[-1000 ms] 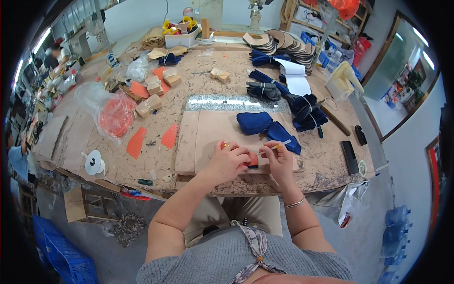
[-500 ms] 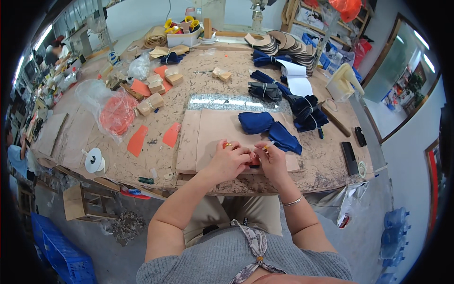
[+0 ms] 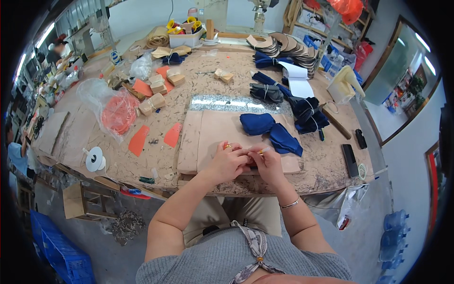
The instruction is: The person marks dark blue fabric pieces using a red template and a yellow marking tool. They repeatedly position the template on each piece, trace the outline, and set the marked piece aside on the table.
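My left hand [image 3: 227, 162] and my right hand [image 3: 267, 164] meet over a beige board [image 3: 189, 142] at the table's near edge, fingers curled and pinched together. From the right fingers pokes a thin, pale, pen-like stick [image 3: 265, 150]. Something small and dark shows between the hands, mostly covered by the fingers, so its kind is hidden. Two folded dark blue fabric pieces [image 3: 257, 123] [image 3: 285, 139] rest on the board just beyond my right hand. Left of the board lie two flat orange pieces [image 3: 138, 140] [image 3: 172, 135].
Behind the board is a shiny metallic strip [image 3: 227, 102]. Tied dark fabric bundles [image 3: 308, 113], a hammer [image 3: 336, 122] and a black phone [image 3: 349, 160] lie right. Left are a bag of orange pieces [image 3: 118, 113] and a white spool [image 3: 95, 159]. Curved stacked pieces [image 3: 283, 47] stand at the back.
My fingers have shifted slightly, and the pale stick in my right hand lies lower and flatter. A reddish patch seen between the hands before is now covered.
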Available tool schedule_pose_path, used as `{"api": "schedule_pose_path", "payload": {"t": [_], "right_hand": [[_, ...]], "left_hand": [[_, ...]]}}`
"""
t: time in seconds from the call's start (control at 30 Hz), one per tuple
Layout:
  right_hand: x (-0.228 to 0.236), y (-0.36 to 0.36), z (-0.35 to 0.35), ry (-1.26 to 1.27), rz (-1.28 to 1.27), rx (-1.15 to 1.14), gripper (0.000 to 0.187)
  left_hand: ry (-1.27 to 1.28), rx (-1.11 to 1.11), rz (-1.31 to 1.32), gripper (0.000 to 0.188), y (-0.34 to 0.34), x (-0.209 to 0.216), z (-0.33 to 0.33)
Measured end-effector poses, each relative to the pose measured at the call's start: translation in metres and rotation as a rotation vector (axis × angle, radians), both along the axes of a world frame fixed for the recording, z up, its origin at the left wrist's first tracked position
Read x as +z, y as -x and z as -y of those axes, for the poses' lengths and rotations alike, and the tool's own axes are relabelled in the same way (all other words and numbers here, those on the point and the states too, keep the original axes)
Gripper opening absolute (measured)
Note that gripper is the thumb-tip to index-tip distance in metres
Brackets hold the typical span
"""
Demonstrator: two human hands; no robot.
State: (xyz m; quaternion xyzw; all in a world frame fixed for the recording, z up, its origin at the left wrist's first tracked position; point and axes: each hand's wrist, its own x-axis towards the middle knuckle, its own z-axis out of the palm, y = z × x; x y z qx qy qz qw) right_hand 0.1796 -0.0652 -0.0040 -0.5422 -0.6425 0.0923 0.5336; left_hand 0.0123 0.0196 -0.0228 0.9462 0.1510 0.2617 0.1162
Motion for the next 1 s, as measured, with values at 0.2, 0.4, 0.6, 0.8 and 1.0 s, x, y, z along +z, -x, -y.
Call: {"api": "schedule_pose_path", "payload": {"t": [0.2,0.4,0.6,0.8,1.0], "right_hand": [[0.002,-0.004,0.0,0.097,-0.372,-0.07,0.009],[0.001,-0.02,0.001,0.173,0.077,-0.087,0.018],[0.005,-0.004,0.005,0.319,0.335,-0.119,0.024],[0.021,-0.033,0.002,0.221,-0.282,-0.1,0.016],[0.029,-0.102,0.009,-0.065,0.256,-0.558,0.014]], "left_hand": [[0.142,-0.03,0.094,0.025,0.003,0.007,0.001],[0.771,-0.109,0.701,0.031,0.009,-0.001,-0.01],[0.547,0.062,0.733,0.032,0.016,0.003,-0.007],[0.188,0.079,0.666,0.034,0.027,0.012,0.001],[0.054,0.021,0.185,0.025,0.009,0.023,0.011]]}}
